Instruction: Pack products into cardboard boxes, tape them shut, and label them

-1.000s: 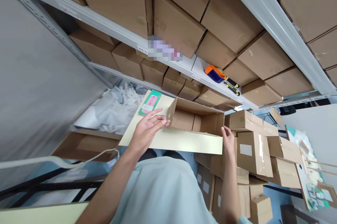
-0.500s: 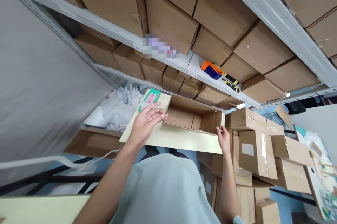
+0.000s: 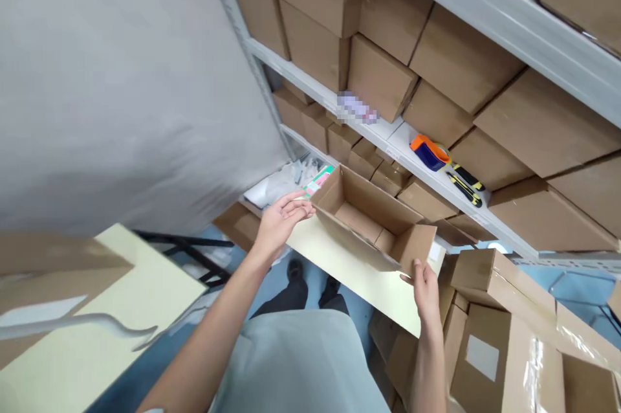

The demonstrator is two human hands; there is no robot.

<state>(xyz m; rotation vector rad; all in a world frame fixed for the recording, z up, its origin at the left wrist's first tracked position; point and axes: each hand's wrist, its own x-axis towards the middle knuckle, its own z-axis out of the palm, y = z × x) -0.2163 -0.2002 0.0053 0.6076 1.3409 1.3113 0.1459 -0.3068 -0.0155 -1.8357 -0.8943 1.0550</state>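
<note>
"How are the hands set?"
"The right hand (image 3: pixel 425 287) has thumb and fingers pinched on the right end of the carton (image 3: pixel 373 206). The left hand (image 3: pixel 282 222) curls at its left end; whether it grips, I can't tell."
"Any advice?"
"I'd keep both ends level, holding near the corners, where the walls probably bend least."
"Where's the carton?"
"Mouth up, along the table's (image 3: pixel 339 257) far edge; a green packet (image 3: pixel 319 181) shows past its left end."
"Farther off?"
"A tape dispenser (image 3: pixel 429 153) on the shelf (image 3: pixel 395 131)."
</note>
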